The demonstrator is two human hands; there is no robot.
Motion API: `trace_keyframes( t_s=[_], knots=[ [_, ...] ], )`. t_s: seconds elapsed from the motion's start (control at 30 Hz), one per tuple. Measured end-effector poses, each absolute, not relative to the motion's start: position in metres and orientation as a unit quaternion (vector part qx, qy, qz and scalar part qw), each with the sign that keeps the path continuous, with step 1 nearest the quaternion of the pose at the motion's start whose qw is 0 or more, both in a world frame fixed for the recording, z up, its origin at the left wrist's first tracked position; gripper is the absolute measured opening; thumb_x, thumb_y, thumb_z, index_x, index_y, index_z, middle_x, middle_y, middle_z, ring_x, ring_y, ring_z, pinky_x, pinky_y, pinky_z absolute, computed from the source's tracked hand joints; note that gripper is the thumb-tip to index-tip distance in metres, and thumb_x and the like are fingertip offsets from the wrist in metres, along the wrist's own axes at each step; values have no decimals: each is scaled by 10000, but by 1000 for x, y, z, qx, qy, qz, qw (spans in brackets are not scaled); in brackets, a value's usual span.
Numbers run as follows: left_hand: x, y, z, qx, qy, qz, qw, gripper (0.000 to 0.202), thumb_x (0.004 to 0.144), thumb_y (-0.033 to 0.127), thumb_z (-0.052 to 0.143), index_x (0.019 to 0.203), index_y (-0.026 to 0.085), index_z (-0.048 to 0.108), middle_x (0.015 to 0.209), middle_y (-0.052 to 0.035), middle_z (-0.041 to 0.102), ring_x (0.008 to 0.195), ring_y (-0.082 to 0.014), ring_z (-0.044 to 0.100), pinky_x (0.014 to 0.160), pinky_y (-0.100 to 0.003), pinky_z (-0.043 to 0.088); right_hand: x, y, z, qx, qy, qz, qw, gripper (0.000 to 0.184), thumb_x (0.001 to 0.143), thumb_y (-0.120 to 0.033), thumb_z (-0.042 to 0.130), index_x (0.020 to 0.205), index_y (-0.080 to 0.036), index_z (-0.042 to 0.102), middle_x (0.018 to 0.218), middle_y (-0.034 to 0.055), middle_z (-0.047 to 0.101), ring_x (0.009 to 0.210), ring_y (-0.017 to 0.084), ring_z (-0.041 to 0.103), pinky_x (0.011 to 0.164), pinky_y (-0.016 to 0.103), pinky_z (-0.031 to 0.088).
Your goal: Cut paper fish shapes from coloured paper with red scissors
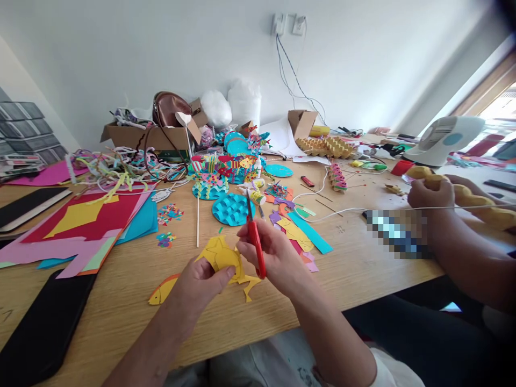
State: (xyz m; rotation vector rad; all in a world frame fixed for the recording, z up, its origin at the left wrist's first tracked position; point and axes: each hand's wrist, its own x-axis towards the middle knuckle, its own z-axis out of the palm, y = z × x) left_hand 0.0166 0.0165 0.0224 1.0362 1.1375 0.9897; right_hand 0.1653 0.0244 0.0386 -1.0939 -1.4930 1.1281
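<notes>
Between thumb and fingers my left hand point(205, 285) pinches a piece of yellow paper point(226, 259) that has a drawn outline and a partly cut edge. My right hand point(272, 255) is closed around red-handled scissors point(256, 242), their blades pointing up and away from the paper. Yellow offcuts point(249, 287) lie just below the paper. A yellow paper fish point(160, 290) with an orange edge rests on the table beside my left wrist. Beyond my hands sits a blue scalloped disc point(231, 209), with glue bottles point(257, 196) near it.
Coloured paper sheets point(100, 236) and a black phone-like slab point(48, 322) lie at left. Paper strips point(300, 234) are right of my hands. A white cable point(342, 210) crosses the table. At right, another person's hand point(433, 194) holds a yellow egg-carton strip point(479, 207).
</notes>
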Motion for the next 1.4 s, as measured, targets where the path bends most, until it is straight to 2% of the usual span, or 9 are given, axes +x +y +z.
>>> trace_keyframes(
  t_s=[0.1, 0.2, 0.43, 0.63, 0.8, 0.97, 1.4],
  knots=[
    [20, 17, 22, 403, 469, 511, 597, 120, 584, 254, 679, 534, 184, 594, 525, 46, 566, 497, -99, 452, 460, -211, 364, 168, 6, 30, -477, -604, 433, 470, 133, 806, -311, 544, 757, -195, 499, 638, -46, 462, 579, 106, 428, 524, 213, 342],
    [24, 18, 22, 377, 454, 558, 583, 199, 615, 245, 659, 472, 184, 534, 487, 54, 516, 491, -94, 437, 485, -219, 379, 165, -13, 19, -495, -610, 439, 435, 241, 859, -323, 433, 653, -198, 421, 587, -45, 408, 556, 108, 397, 506, 220, 303],
    [32, 17, 20, 402, 400, 594, 571, 226, 722, 221, 587, 499, 191, 569, 527, 38, 554, 555, -115, 493, 566, -239, 423, 151, -29, 2, -515, -605, 451, 405, 295, 824, -370, 410, 586, -204, 363, 529, -50, 338, 513, 107, 341, 484, 236, 248],
    [33, 17, 22, 370, 404, 614, 568, 164, 669, 213, 624, 510, 177, 601, 517, 28, 577, 518, -116, 505, 501, -231, 431, 146, -30, -1, -490, -590, 489, 417, 205, 815, -280, 402, 629, -195, 414, 528, -55, 366, 505, 97, 350, 476, 220, 253],
    [32, 19, 22, 337, 402, 634, 567, 103, 638, 200, 638, 541, 164, 634, 528, 20, 601, 512, -114, 523, 486, -227, 448, 146, -29, -1, -501, -588, 487, 408, 212, 815, -283, 409, 624, -191, 425, 531, -55, 348, 512, 99, 344, 476, 222, 253],
    [36, 19, 18, 302, 418, 638, 572, 78, 598, 197, 676, 536, 154, 656, 574, 11, 645, 531, -112, 553, 491, -220, 469, 144, -29, -4, -498, -585, 496, 404, 251, 817, -315, 416, 596, -195, 404, 531, -51, 339, 521, 104, 338, 481, 226, 255],
    [40, 16, 17, 280, 433, 630, 581, 87, 578, 210, 683, 512, 174, 639, 499, 42, 624, 490, -109, 531, 477, -213, 461, 143, -28, -10, -485, -560, 520, 425, 360, 835, -464, 425, 597, -196, 395, 533, -49, 338, 504, 99, 315, 468, 227, 246]
  ],
)
